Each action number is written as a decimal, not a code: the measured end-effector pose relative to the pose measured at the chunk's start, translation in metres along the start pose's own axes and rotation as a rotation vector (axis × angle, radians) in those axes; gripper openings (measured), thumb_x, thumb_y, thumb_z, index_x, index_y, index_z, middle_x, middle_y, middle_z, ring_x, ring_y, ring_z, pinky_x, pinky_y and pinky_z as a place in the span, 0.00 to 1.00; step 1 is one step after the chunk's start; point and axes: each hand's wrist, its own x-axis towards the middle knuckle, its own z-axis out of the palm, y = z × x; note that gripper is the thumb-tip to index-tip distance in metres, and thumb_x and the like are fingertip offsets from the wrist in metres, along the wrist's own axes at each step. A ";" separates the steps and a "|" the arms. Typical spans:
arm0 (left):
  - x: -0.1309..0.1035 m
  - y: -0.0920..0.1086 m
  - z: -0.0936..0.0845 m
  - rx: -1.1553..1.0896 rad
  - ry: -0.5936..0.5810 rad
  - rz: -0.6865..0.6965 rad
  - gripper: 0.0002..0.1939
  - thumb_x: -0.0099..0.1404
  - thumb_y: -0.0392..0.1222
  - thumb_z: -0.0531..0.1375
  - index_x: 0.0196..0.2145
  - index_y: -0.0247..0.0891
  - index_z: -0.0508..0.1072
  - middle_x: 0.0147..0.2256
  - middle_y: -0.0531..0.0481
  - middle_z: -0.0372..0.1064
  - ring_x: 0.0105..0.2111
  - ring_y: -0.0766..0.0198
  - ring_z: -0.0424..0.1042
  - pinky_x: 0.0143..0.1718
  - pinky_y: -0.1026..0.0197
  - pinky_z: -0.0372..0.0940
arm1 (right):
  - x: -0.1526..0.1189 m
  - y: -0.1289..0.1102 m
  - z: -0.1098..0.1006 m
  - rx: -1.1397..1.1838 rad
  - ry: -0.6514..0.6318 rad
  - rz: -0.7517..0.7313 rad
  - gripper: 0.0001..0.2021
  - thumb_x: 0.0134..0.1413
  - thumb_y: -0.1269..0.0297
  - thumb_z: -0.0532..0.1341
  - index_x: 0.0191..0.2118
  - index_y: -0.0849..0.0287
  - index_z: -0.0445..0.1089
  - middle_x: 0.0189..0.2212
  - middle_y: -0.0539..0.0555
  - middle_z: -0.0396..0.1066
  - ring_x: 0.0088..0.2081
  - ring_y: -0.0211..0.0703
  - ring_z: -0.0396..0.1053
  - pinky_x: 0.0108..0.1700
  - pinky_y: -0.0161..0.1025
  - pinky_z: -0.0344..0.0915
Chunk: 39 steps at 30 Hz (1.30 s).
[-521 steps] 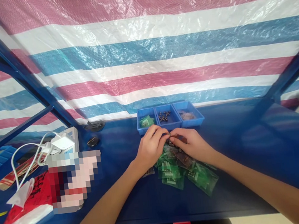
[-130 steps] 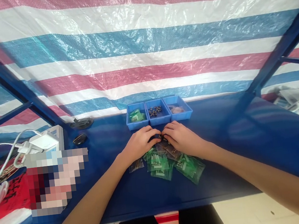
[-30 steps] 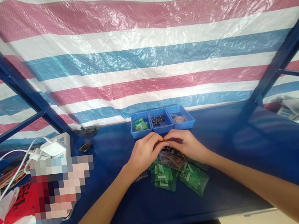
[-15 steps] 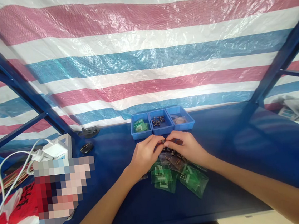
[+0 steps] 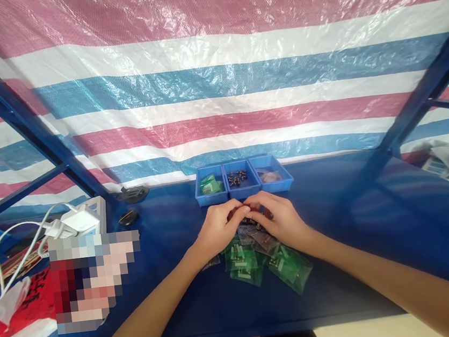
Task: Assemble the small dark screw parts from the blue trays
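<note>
My left hand [image 5: 221,224] and my right hand [image 5: 280,215] meet fingertip to fingertip over a small pile on the table. Both are closed in a pinch, and whatever lies between the fingers is hidden. Under them are small dark metallic parts [image 5: 258,227], partly covered by my right hand. Closer to me lie green packets [image 5: 241,261] in clear plastic, another green packet [image 5: 290,266] to the right, and brownish clear bags [image 5: 263,240] between. Just beyond my fingers stand three blue bins: the left bin [image 5: 212,198] holds green packets, the middle bin [image 5: 244,192] dark metallic parts, the right bin [image 5: 274,186] clear bags.
On the left of the blue table [image 5: 349,197] are a black mouse [image 5: 128,218], a dark stand-like object [image 5: 133,194], white chargers with cables [image 5: 80,218] and a red bag [image 5: 25,305]. Blue frame posts [image 5: 412,109] rise at both sides, with striped sheeting [image 5: 214,80] behind.
The small dark piece that showed between my fingertips is now hidden from sight. My hands stay together over the pile, and the camera view has shifted slightly.
</note>
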 end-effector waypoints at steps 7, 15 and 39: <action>0.002 -0.001 -0.006 0.029 -0.109 -0.009 0.27 0.76 0.56 0.48 0.23 0.36 0.64 0.21 0.55 0.61 0.23 0.67 0.62 0.25 0.64 0.53 | -0.001 -0.010 -0.002 0.016 -0.081 0.020 0.09 0.70 0.61 0.55 0.39 0.55 0.71 0.33 0.54 0.72 0.31 0.42 0.68 0.32 0.38 0.63; 0.003 -0.020 -0.014 0.377 0.049 0.144 0.14 0.77 0.46 0.49 0.50 0.41 0.72 0.41 0.48 0.72 0.31 0.64 0.70 0.31 0.62 0.61 | 0.056 0.016 -0.017 -0.326 0.051 0.063 0.10 0.68 0.62 0.57 0.37 0.57 0.73 0.34 0.55 0.76 0.38 0.47 0.70 0.41 0.42 0.66; 0.004 -0.035 -0.006 0.428 -0.155 0.244 0.12 0.75 0.46 0.56 0.43 0.41 0.79 0.41 0.47 0.72 0.42 0.58 0.72 0.42 0.58 0.67 | 0.004 0.004 0.003 -0.561 -0.341 -0.042 0.10 0.70 0.67 0.54 0.39 0.58 0.71 0.35 0.57 0.72 0.39 0.50 0.68 0.37 0.44 0.63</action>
